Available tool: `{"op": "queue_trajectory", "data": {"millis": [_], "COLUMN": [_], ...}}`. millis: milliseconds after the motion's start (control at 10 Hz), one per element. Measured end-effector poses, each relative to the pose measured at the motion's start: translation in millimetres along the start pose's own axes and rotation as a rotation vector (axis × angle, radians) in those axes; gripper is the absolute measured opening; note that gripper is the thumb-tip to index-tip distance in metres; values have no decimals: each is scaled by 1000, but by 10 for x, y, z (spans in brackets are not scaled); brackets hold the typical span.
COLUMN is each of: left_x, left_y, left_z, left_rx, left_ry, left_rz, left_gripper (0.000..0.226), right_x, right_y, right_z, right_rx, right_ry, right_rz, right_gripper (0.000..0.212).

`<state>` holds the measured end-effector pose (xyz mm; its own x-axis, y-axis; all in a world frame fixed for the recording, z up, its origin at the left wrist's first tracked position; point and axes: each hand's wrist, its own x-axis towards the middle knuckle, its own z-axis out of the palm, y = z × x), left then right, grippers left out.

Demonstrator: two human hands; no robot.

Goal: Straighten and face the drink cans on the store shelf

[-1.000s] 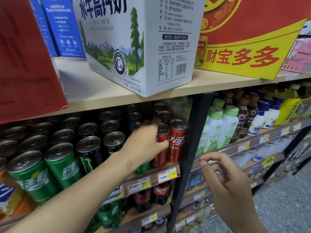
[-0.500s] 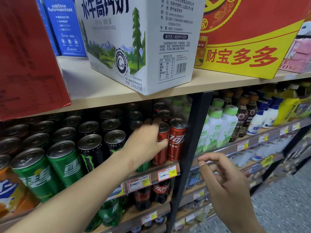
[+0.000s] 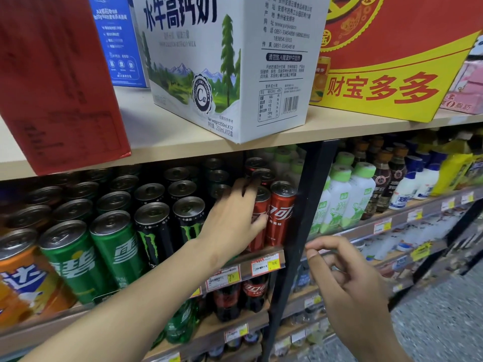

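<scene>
Rows of drink cans stand on the middle shelf (image 3: 243, 269): an orange can (image 3: 21, 278), green cans (image 3: 120, 252), black Monster cans (image 3: 189, 220) and two red cola cans (image 3: 281, 212) at the right end. My left hand (image 3: 232, 220) reaches in between the Monster cans and the cola cans. It is wrapped around a can that it hides almost entirely, and its thumb lies across the left cola can (image 3: 261, 202). My right hand (image 3: 347, 286) hovers in front of the shelf, lower right, fingers curled, thumb and forefinger pinched, holding nothing.
A black upright post (image 3: 308, 205) bounds the cans on the right. Beyond it stand white bottles with green caps (image 3: 339, 199) and brown bottles. A white milk carton box (image 3: 222, 61) overhangs the shelf above, between red boxes. Lower shelves hold cola bottles (image 3: 254, 291).
My left hand has stayed on the same can, its fingers reaching slightly further back. My right hand's fingers have curled in closer together.
</scene>
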<state>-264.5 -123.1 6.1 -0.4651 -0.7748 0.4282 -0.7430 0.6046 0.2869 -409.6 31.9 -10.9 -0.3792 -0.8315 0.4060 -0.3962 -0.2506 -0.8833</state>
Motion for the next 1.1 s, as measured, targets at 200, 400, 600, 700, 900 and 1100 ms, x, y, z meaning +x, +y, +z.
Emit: {"op": "queue_trajectory", "data": {"millis": [200,400,600,700,900,1100], "left_x": [-139,-260,-574,-801,-1192,-1517], "left_y": [24,18,7,-52,-200,-164], "left_z": [-5,-136,-429,-583,-853,-1185], "left_rx": [94,52,-89,-183,-353,-661], "left_ry": [18,49,141,135,82,30], "left_rz": [63,98,116,49,-61,-188], "left_gripper": [57,52,21,19,19,22], "right_x": [-58,-104,-175,-277,-429,-494], "right_y": [-64,-133,-246,-317,-543,-693], "right_z": [44,98,294,446,637,650], "right_rx": [16,20,73,69,107,153], "right_ry": [-22,-43,-101,-156,-262,-353], "right_rz": [22,48,121,134,125,113], "right_gripper": [7,11,16,16,14,15]}}
